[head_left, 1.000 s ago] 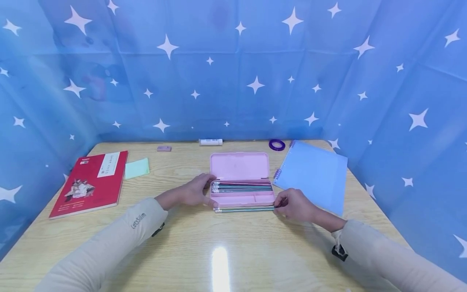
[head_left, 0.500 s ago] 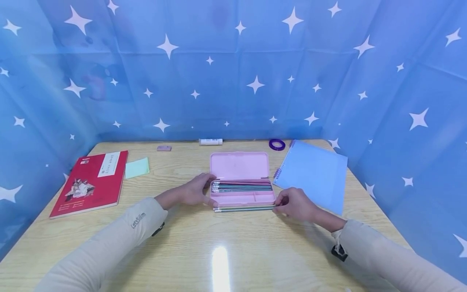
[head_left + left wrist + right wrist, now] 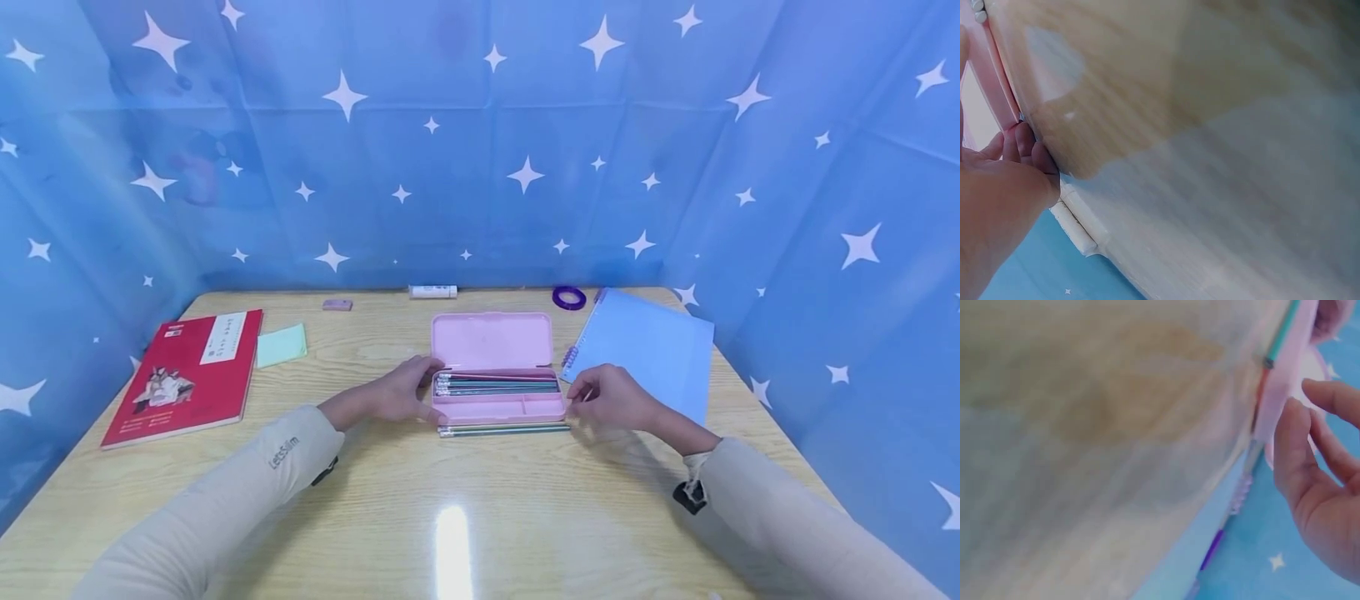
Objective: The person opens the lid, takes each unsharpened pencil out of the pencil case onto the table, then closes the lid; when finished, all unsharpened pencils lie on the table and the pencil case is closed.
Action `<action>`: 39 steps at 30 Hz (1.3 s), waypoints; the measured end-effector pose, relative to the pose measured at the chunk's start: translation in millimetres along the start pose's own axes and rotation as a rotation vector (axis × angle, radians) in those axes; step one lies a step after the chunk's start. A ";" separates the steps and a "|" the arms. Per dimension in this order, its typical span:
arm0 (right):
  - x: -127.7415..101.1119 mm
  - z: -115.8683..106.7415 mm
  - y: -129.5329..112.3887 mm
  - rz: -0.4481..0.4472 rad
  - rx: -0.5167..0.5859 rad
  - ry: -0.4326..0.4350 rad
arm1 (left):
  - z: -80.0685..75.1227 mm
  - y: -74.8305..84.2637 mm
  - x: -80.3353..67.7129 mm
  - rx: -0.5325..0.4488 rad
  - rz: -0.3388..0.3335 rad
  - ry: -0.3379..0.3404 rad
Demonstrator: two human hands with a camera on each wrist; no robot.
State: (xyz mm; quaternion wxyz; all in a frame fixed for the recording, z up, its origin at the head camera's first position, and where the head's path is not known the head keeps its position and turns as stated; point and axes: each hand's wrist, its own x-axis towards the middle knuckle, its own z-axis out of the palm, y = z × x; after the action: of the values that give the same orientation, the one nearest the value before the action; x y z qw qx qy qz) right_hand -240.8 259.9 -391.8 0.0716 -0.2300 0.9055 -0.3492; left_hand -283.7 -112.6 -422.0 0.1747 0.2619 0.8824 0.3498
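The pink pencil case lies with its lid raised in the head view, several pencils in its rear compartment. My left hand grips the case's left end, thumb at the front corner and fingers toward the hinge; the left wrist view shows that hand along the edge of the case. In front of the case, more pencils lie side by side on the table. Beside the case's right end is my right hand, fingers bent; the right wrist view shows its thumb and fingertips apart with nothing between them.
A red book and pale green sticky notes lie at the left. Toward the back are a small purple eraser, a white tube and a purple tape ring. A blue spiral notebook lies right of the case.
My right hand has let go of the right ends of the front pencils and moved up and slightly back, beside the case. The left hand stays at the case's left end.
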 end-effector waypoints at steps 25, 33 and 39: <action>60.5 14.7 -4.3 -0.007 -0.182 -0.019 | 0.0 -2.9 2.2 0.015 0.009 0.001; 65.4 15.5 -1.3 -0.061 -0.150 -0.043 | -0.7 -3.0 2.2 0.022 0.019 -0.001; 65.4 14.4 -1.7 -0.099 -0.119 -0.060 | -0.2 -2.5 1.2 0.016 0.014 -0.003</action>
State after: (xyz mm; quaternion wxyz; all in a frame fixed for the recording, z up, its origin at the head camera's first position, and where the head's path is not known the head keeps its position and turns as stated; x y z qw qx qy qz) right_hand -293.8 219.6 -399.3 0.0678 -0.2887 0.9097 -0.2907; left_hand -285.6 -113.5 -423.7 0.1715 0.2700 0.8830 0.3436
